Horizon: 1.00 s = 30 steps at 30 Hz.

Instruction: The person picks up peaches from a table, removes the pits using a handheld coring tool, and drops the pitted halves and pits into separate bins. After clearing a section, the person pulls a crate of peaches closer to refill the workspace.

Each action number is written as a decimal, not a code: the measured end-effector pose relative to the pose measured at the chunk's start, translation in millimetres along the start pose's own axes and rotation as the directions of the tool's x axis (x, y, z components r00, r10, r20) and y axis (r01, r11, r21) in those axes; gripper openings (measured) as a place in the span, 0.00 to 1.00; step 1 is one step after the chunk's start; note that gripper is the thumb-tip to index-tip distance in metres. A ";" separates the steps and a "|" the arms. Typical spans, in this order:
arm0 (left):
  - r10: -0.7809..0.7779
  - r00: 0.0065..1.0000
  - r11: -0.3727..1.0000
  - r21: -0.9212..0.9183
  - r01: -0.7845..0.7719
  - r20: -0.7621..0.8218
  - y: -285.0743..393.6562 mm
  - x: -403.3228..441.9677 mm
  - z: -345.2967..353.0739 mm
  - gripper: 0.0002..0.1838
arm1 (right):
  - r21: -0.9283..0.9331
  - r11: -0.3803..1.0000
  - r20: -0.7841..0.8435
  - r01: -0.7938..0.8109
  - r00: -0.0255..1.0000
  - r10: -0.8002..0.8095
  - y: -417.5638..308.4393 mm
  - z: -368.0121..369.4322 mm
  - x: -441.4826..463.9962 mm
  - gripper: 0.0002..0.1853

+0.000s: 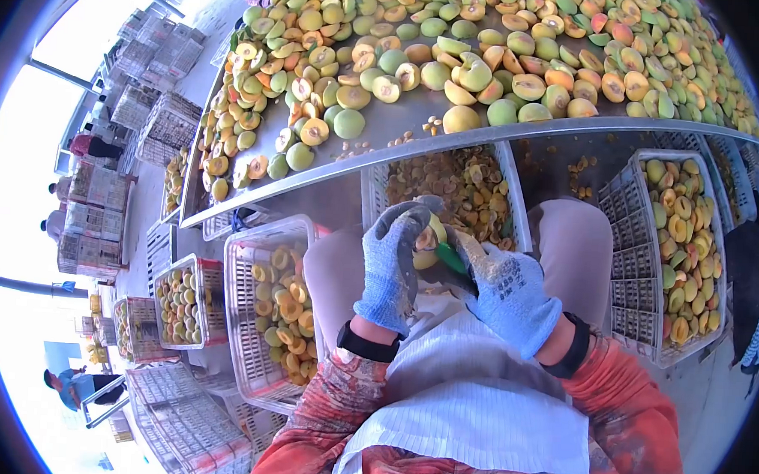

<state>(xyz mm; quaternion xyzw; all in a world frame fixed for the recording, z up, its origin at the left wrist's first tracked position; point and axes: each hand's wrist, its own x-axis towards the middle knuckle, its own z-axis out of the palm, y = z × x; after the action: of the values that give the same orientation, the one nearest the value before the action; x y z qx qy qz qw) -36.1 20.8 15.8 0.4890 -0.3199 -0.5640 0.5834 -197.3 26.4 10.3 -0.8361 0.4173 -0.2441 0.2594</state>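
My left hand (394, 259), in a blue knitted glove with a dark grey palm, is closed around a yellow-green apricot (429, 240). Against the fruit, my right hand (507, 282), gloved the same way, grips a green-handled tool (452, 259); its working end is hidden, so I cannot tell its exact kind. Both hands meet above my lap. Just beyond them, under the table edge, a crate (518, 212) holds brown pits and scraps. Past it, whole and halved apricots (348, 123) cover the metal table (275, 125).
The table's raised metal rim (453, 141) runs across in front of me. Crates of halved apricots stand by my left knee (240, 315) and at my right (645, 337). Farther left are another fruit crate (187, 340), stacked crates (93, 222) and a person (80, 389).
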 end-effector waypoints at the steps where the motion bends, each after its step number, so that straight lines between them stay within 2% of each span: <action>1: -0.019 0.999 0.999 -0.049 0.017 -0.032 0.2 4.5 -0.1 0.16 | -0.209 0.976 -0.097 0.065 0.991 -0.087 -1.2 -4.1 3.5 0.26; 2: -0.040 0.997 0.995 -0.099 0.033 -0.063 0.9 7.6 0.1 0.16 | -0.414 0.904 -0.170 0.105 0.967 -0.190 -2.2 -6.3 4.8 0.24; 3: -0.102 0.993 0.984 -0.155 0.093 -0.050 6.8 7.1 4.7 0.17 | -0.414 0.905 -0.173 0.101 0.967 -0.187 -2.2 -5.2 3.8 0.24; 4: -0.103 0.994 0.984 -0.153 0.095 -0.047 6.6 9.9 4.8 0.17 | -0.427 0.901 -0.079 0.080 0.989 -0.126 -1.9 -2.8 2.1 0.25; 5: -0.061 0.993 0.996 -0.070 0.054 -0.099 5.1 12.1 4.1 0.16 | -0.439 0.896 0.019 0.063 0.998 -0.061 -2.0 -0.7 0.6 0.27; 6: -0.016 0.988 1.000 0.015 0.018 -0.151 3.1 12.2 3.2 0.15 | -0.436 0.898 0.023 0.064 0.998 -0.060 -4.1 -2.3 1.2 0.27; 7: -0.023 0.988 1.000 0.017 0.026 -0.154 0.5 9.5 3.0 0.15 | -0.240 0.971 0.063 -0.003 0.998 0.019 -8.4 -5.7 2.4 0.26; 8: 0.156 0.973 0.978 0.167 -0.128 -0.167 -2.2 6.8 3.9 0.15 | -0.038 0.996 0.116 -0.084 0.989 0.088 -10.5 -7.2 2.7 0.26; 9: 0.333 0.930 0.909 0.312 -0.275 -0.153 -3.8 6.1 4.4 0.15 | -0.037 0.996 0.118 -0.086 0.989 0.090 -8.2 -3.5 1.6 0.26; 10: 0.328 0.932 0.911 0.313 -0.269 -0.155 -5.9 6.1 2.9 0.15 | 0.113 0.991 0.091 -0.073 0.994 0.063 -4.6 3.3 -1.2 0.25; 11: 0.404 0.909 0.877 0.325 -0.354 -0.100 -8.7 6.5 0.5 0.15 | 0.260 0.964 0.059 -0.053 0.997 0.039 -2.4 7.3 -2.9 0.23; 12: 0.476 0.878 0.836 0.333 -0.437 -0.044 -10.2 7.1 -1.4 0.15 | 0.262 0.963 0.063 -0.055 0.997 0.040 -5.8 2.8 -1.3 0.23; 13: 0.474 0.879 0.837 0.335 -0.433 -0.046 -6.6 6.8 -2.7 0.15 | 0.402 0.899 0.197 -0.174 0.975 0.101 -12.7 -7.3 2.1 0.23; 14: 0.407 0.913 0.850 0.379 -0.365 -0.034 1.6 6.0 -4.6 0.15 | 0.515 0.802 0.336 -0.303 0.932 0.136 -17.7 -14.4 5.4 0.22; 15: 0.338 0.941 0.856 0.423 -0.297 -0.024 9.9 6.4 -6.1 0.15 | 0.519 0.799 0.337 -0.304 0.932 0.136 -18.8 -18.6 9.7 0.22; 16: 0.337 0.941 0.855 0.425 -0.296 -0.023 16.8 8.8 -7.2 0.15 | 0.539 0.723 0.457 -0.431 0.871 0.179 -18.7 -22.8 14.3 0.21; 17: 0.067 0.998 0.952 0.300 -0.058 -0.017 23.6 12.4 -8.0 0.15 | 0.538 0.637 0.572 -0.552 0.795 0.205 -18.9 -24.5 16.9 0.20; 18: -0.207 0.978 0.964 0.175 0.200 0.023 26.9 13.3 -8.1 0.14 | 0.540 0.636 0.572 -0.552 0.794 0.204 -20.2 -23.8 16.5 0.20; 19: -0.037 0.998 0.976 0.214 0.027 0.044 24.1 9.4 -4.9 0.14 | 0.544 0.618 0.581 -0.567 0.786 0.210 -20.5 -23.7 16.6 0.21; 20: -0.035 0.998 0.977 0.214 0.023 0.052 21.0 13.4 -3.0 0.14 | 0.548 0.602 0.587 -0.581 0.780 0.217 -19.4 -24.3 17.8 0.21; 22: 0.252 0.968 0.852 0.478 -0.213 -0.018 12.3 12.4 -5.2 0.13 | 0.588 0.545 0.604 -0.598 0.772 0.197 -17.5 -20.9 14.7 0.21; 23: 0.264 0.963 0.820 0.538 -0.196 -0.050 12.0 9.3 -4.3 0.13 | 0.627 0.491 0.611 -0.605 0.773 0.173 -16.7 -19.4 15.5 0.20; 24: 0.265 0.963 0.819 0.538 -0.196 -0.052 9.5 10.1 -5.1 0.13 | 0.626 0.492 0.612 -0.605 0.772 0.171 -16.4 -18.1 15.7 0.20; 26: 0.355 0.933 0.885 0.304 -0.354 0.053 2.8 14.1 -7.2 0.14 | 0.728 0.357 0.600 -0.585 0.796 0.079 -14.8 -17.2 15.1 0.18; 27: 0.353 0.934 0.885 0.304 -0.352 0.054 8.1 14.7 -7.9 0.14 | 0.728 0.356 0.601 -0.586 0.795 0.080 -11.8 -20.3 16.7 0.18; 28: 0.146 0.982 0.966 0.196 -0.167 0.116 18.9 15.5 -9.8 0.16 | 0.705 0.253 0.677 -0.663 0.735 0.042 -6.9 -26.0 20.6 0.18; 29: -0.058 0.978 0.994 0.101 0.038 0.200 25.7 16.7 -11.1 0.18 | 0.664 0.152 0.741 -0.732 0.671 -0.006 -4.5 -29.3 23.1 0.18; 30: -0.056 0.978 0.994 0.104 0.036 0.203 24.5 20.4 -12.8 0.18 | 0.668 0.152 0.738 -0.729 0.675 -0.006 -3.6 -29.4 23.9 0.18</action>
<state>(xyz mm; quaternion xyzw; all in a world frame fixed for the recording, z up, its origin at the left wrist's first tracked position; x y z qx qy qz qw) -12.6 0.9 31.0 0.4638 -0.3949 -0.6082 0.5089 -200.9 1.8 39.1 -0.3917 0.2817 -0.0935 0.8709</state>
